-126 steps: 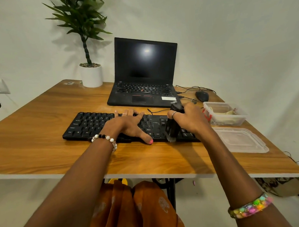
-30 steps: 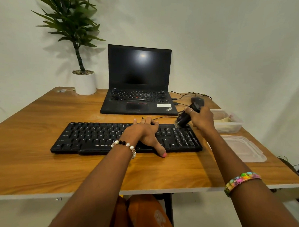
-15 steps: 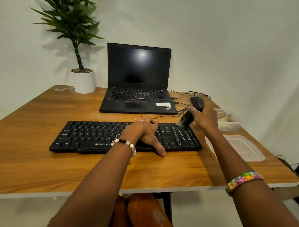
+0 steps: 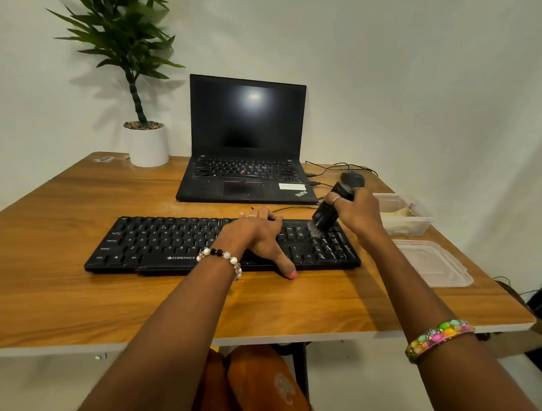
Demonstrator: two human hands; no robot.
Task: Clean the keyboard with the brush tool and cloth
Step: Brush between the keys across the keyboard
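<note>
Black full-size plastic keyboard [image 4: 203, 242], branded near its front edge, lying flat across the wooden table [image 4: 65, 295], just in front of the open black laptop [image 4: 249, 162].

Head view: left hand [image 4: 255, 237] spread flat, fingers apart, pressing on the keyboard's middle, thumb hooked over the front edge, probably to pin the board against sliding under the strokes. Right hand [image 4: 357, 214] clamped around the black cylindrical brush tool [image 4: 329, 209], tilted so the pale bristles meet the keys at the keyboard's right end, near the number pad; slant likely chosen to push bristles into the gaps. Right of the keyboard, clear plastic container [image 4: 404, 218] holding something pale, possibly the cloth, cannot tell; its clear lid [image 4: 434, 266] flat beside it, within easy reach. Brushing under way, wiping not yet done.
</note>
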